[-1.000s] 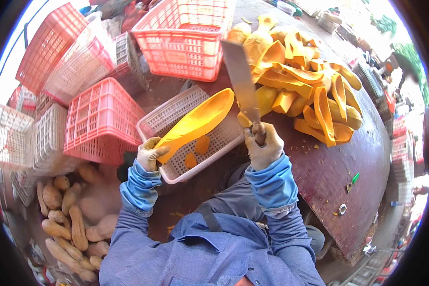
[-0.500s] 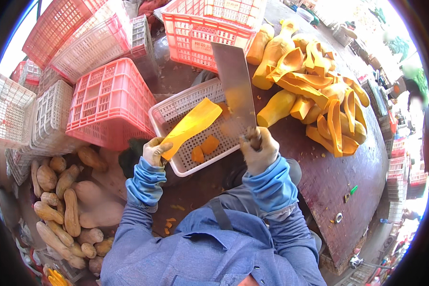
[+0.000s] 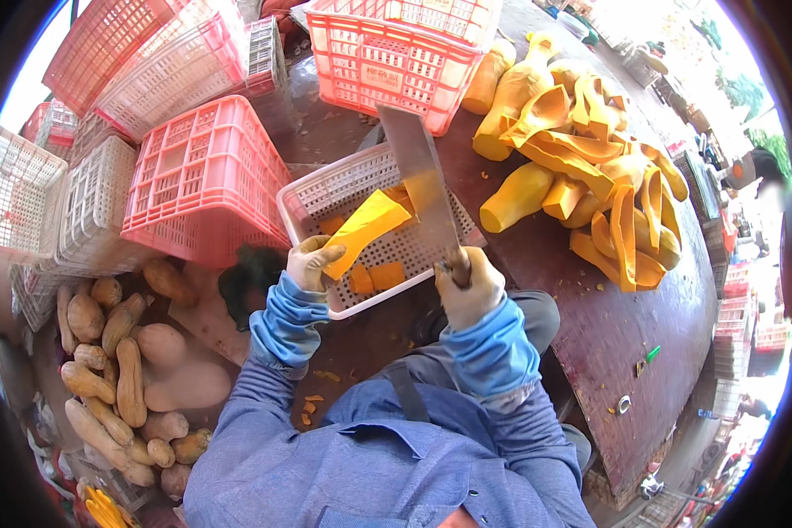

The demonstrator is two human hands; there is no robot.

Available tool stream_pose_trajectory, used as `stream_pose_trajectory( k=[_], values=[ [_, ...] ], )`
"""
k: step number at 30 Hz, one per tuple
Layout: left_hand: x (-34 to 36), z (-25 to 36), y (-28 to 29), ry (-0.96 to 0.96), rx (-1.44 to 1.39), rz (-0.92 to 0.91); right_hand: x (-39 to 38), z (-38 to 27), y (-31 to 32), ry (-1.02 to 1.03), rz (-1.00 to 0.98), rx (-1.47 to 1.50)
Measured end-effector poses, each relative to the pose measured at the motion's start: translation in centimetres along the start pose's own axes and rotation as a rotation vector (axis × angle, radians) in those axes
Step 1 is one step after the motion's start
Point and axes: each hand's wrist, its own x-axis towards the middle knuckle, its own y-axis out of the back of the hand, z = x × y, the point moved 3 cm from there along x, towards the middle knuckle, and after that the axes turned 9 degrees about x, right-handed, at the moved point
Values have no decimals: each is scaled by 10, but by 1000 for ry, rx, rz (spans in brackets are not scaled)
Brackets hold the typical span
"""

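Note:
My gloved left hand is closed on the near end of a long strip of peeled orange pumpkin, held over a white perforated basket. My gloved right hand grips the handle of a broad cleaver. The blade leans up and left over the right part of the basket, beside the strip's far end and hiding part of what lies behind it. Orange chunks lie on the basket's bottom.
Peeled, cut pumpkins pile on a dark red board at right. Pink crates and white crates are stacked at left and back. Unpeeled squash lie at lower left. A small green-handled tool rests on the board.
The strip has become shorter and more chunks lie in the basket. My left hand has moved up and right. The cleaver's tip has come down and left.

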Motion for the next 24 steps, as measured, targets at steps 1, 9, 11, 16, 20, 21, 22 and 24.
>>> stream_pose_trajectory(
  k=[1,9,11,16,20,21,22,24],
  values=[
    [5,1,-2,-14,6,-22,-8,-1,-5,16,25,62],
    [7,4,-19,-207,117,49,-14,86,-10,-376,-219,-86],
    [37,-17,-5,-276,373,72,-11,86,2,-425,-120,73],
    [108,-20,-54,-371,733,95,-26,98,27,-501,182,420],
    [122,50,-184,-426,532,-89,-29,115,41,-447,479,870],
    [147,49,-211,-421,395,-142,-28,118,44,-421,497,885],
    [148,62,-245,-208,288,-252,-29,119,49,-427,518,880],
    [190,66,-289,103,64,-299,-29,113,51,-428,530,886]
  ],
)
